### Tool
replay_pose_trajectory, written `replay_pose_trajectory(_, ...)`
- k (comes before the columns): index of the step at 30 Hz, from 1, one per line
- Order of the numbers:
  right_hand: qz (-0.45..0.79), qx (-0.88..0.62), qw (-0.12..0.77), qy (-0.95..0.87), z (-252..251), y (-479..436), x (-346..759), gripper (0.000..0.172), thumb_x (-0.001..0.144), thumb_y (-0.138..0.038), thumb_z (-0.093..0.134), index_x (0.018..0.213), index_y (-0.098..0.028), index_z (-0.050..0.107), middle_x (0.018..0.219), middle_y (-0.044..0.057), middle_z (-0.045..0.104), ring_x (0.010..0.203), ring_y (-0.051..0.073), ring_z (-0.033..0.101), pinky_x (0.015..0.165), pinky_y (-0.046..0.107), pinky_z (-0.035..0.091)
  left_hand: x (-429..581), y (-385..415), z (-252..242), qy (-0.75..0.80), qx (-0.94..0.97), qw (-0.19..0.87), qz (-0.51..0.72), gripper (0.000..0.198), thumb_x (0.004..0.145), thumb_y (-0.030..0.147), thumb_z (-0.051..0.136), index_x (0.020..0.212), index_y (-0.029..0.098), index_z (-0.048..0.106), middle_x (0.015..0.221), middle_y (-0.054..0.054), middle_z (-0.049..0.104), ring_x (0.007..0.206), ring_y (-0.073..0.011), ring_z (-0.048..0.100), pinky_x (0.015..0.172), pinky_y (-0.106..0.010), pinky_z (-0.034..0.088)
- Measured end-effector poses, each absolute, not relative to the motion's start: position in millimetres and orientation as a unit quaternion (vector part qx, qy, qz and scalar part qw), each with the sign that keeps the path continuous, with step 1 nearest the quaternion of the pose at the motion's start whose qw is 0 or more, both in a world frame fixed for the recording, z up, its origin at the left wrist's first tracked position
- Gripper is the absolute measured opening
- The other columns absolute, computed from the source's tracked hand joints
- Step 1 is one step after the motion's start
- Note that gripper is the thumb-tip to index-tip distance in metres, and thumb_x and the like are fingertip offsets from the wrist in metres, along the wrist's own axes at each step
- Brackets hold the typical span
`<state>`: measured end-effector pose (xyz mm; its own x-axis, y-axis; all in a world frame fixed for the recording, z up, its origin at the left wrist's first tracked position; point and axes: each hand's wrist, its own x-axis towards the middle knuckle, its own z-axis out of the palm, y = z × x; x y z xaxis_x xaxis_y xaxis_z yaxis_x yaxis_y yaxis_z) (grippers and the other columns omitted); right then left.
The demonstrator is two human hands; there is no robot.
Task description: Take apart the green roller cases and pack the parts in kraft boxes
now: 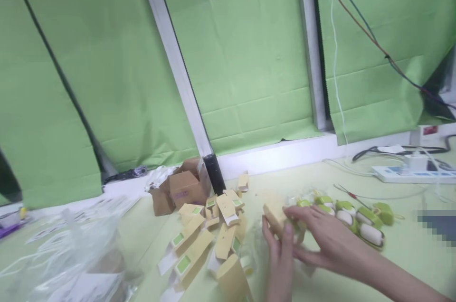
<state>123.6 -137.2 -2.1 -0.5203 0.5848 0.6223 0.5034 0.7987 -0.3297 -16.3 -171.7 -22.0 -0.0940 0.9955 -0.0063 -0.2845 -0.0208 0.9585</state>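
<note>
Fingers (268, 231) of left hand (281, 257) are closed round the small tan box (273, 214): thumb up its near face, the rest behind it. Right hand (329, 240) comes in from the right edge, fingers loosely bent and laid over the box's right end. Motion blur, so I cannot tell if that hand actually grips or only rests there. Box is tilted, lifted just off the table (402, 254), close to the front edge and a bit right of centre. Left of the hands, touching distance: loose pile of tan boxes (199, 245) with green labels, lying at all angles, spread from mid-surface down to the front edge. Behind that pile, near the back edge: brown cartons (183, 188), stacked roughly against the foot of a metal post (178, 69). Right of the hands, just beside the right knuckles: a row of green-and-white capsule-shaped parts (359, 221). Back right corner: white power strip (406, 174) with plugs and cables. Front left corner: crumpled clear plastic bag (67, 254). Green backdrop (245, 55) hangs behind the back edge.
</note>
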Motion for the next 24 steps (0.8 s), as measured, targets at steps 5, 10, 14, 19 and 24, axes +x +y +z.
replay_pose_trajectory(5, 0.068, -0.306, 0.381, -0.87, -29.1, -154.8, 160.1, 0.055, 0.079, -0.031, 0.064, 0.129, -0.029, 0.041, 0.133, 0.012, 0.052, 0.121, 0.029, 0.051, 0.091, 0.041, 0.052, -15.3, -175.2, -27.0, 0.387, 0.355, 0.619, 0.584, 0.077, 0.08, 0.046, 0.061, 0.139, 0.03, 0.014, 0.139, -0.011, 0.046, 0.121, -0.0274, 0.051, 0.09, -0.034, 0.047)
replay_pose_trajectory(10, -0.001, -0.253, 0.284, -0.925, -57.0, -151.7, 170.4, 0.073, 0.066, -0.042, 0.077, 0.132, -0.032, 0.046, 0.141, 0.014, 0.043, 0.12, 0.034, 0.052, 0.086, 0.044, 0.054, -20.4, -181.4, -39.4, 0.425, 0.379, 0.591, 0.572, 0.065, 0.077, 0.049, 0.063, 0.13, 0.028, 0.031, 0.133, -0.011, 0.053, 0.116, -0.0284, 0.055, 0.087, -0.036, 0.049)
replay_pose_trajectory(14, -0.095, -0.191, 0.277, -0.937, -62.0, -154.0, 162.0, 0.064, 0.08, -0.028, 0.068, 0.137, -0.037, 0.041, 0.127, 0.012, 0.057, 0.107, 0.028, 0.06, 0.081, 0.039, 0.055, -21.6, -181.5, -44.5, 0.441, 0.391, 0.554, 0.587, 0.053, 0.082, 0.05, 0.057, 0.126, 0.026, 0.041, 0.137, -0.012, 0.049, 0.126, -0.027, 0.045, 0.095, -0.033, 0.045)
replay_pose_trajectory(19, -0.091, -0.221, 0.278, -0.93, -57.2, -154.3, 157.2, 0.037, 0.088, -0.022, 0.054, 0.122, -0.035, 0.057, 0.12, 0.009, 0.063, 0.089, 0.023, 0.064, 0.073, 0.036, 0.054, -20.0, -180.4, -44.9, 0.454, 0.395, 0.575, 0.555, 0.049, 0.081, 0.047, 0.058, 0.122, 0.026, 0.041, 0.131, -0.011, 0.054, 0.118, -0.0277, 0.052, 0.08, -0.031, 0.051)
replay_pose_trajectory(24, 0.019, -0.335, 0.342, -0.878, -64.6, -157.2, 154.8, 0.025, 0.09, -0.027, 0.051, 0.113, -0.032, 0.061, 0.097, 0.004, 0.069, 0.075, 0.018, 0.067, 0.058, 0.025, 0.055, -17.3, -182.7, -39.5, 0.472, 0.382, 0.587, 0.535, 0.044, 0.084, 0.045, 0.054, 0.12, 0.026, 0.039, 0.121, -0.009, 0.058, 0.1, -0.0235, 0.062, 0.068, -0.027, 0.051)
